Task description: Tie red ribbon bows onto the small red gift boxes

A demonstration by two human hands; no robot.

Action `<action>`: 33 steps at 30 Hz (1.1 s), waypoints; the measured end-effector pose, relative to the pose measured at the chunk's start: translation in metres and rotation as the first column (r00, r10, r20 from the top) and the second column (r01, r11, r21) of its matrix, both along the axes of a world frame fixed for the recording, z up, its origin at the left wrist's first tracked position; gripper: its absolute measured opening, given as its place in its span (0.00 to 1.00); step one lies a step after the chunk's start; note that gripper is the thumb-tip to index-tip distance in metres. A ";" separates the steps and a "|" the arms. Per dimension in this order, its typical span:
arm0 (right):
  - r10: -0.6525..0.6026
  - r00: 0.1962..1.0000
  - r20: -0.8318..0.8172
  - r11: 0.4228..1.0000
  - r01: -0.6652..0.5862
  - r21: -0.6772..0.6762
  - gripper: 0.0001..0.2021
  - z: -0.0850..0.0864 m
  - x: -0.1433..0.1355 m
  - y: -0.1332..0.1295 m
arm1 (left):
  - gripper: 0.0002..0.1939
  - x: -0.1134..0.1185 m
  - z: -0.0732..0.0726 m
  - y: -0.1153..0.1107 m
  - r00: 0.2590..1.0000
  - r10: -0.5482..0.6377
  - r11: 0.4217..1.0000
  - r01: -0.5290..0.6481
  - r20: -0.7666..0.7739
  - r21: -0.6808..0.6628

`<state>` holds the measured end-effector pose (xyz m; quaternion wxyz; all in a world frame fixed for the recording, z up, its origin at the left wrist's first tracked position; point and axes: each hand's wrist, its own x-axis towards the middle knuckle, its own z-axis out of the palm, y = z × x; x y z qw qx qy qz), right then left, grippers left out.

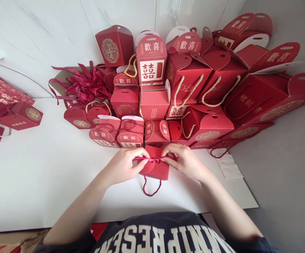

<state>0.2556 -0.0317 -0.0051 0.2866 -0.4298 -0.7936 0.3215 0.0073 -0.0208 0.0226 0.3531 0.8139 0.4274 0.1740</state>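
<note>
A red gift box (157,172) with a dark red cord handle (151,194) sits on the white table in front of me. Across its top runs a crimson ribbon (154,160), drawn together in a small knot or loop at the middle. My left hand (126,163) pinches the ribbon left of the knot between thumb and fingers. On the other side, my right hand (185,160) pinches the ribbon too. Both hands hover close over the box top. The box's far side is partly hidden by my fingers.
Red gift boxes (152,66) are stacked behind, against the marble wall. A carton of loose crimson ribbons (89,82) stands at the back left. More red boxes (23,117) lie at far left. White papers (228,165) lie at right, beside a grey wall (286,147).
</note>
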 end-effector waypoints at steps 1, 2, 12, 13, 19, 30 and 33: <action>-0.001 1.000 0.001 1.000 0.001 0.000 0.02 0.000 0.000 0.000 | 0.06 0.000 0.000 0.000 1.000 -0.003 1.000 0.003 -0.006 -0.002; -0.001 1.000 0.004 1.000 0.001 -0.001 0.02 0.000 0.000 0.000 | 0.06 0.000 0.000 0.000 1.000 -0.007 1.000 0.007 -0.013 -0.002; 0.002 1.000 0.006 1.000 -0.002 -0.001 0.02 0.001 -0.001 -0.001 | 0.08 0.002 -0.005 -0.002 0.996 0.009 0.993 0.001 -0.089 0.118; 0.001 1.000 0.006 1.000 -0.001 -0.002 0.02 0.001 -0.001 -0.001 | 0.10 0.002 -0.006 -0.003 0.996 0.007 0.991 0.005 -0.090 0.132; -0.001 1.000 0.006 1.000 0.001 -0.008 0.03 0.001 -0.001 -0.001 | 0.06 0.001 -0.006 -0.002 0.999 -0.029 0.995 0.031 -0.024 0.090; 0.012 1.000 -0.022 0.998 -0.010 0.069 0.03 -0.004 0.001 -0.002 | 0.13 0.000 0.000 0.002 0.996 0.008 0.992 0.003 0.093 -0.125; 0.009 0.998 -0.057 0.989 -0.001 0.151 0.02 -0.008 0.003 -0.002 | 0.13 0.000 0.004 0.004 0.991 0.019 0.974 0.012 0.136 -0.228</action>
